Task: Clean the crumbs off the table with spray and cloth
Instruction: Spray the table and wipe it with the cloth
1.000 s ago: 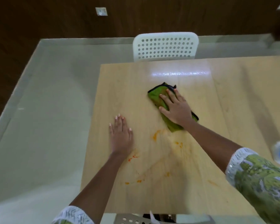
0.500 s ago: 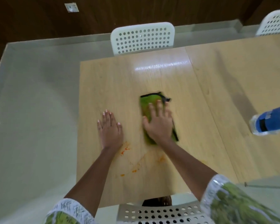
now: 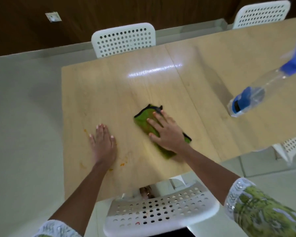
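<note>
Cloth (image 3: 144,123): lay under your right hand (image 3: 167,134), fingers spread flat.
Left hand (image 3: 103,142): pressed flat on table (image 3: 99,86).
Crumbs (image 3: 122,163): near left.
Spray (image 3: 256,93): far right.

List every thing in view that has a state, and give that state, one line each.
Green cloth: folded, flat on the table, under the right hand.
Right hand: open, pressing the cloth.
Left hand: open, flat on the table.
Spray bottle: on the table, untouched.
Table: orange crumbs and smears around the left hand.
Near chair: at the table's edge.
</note>
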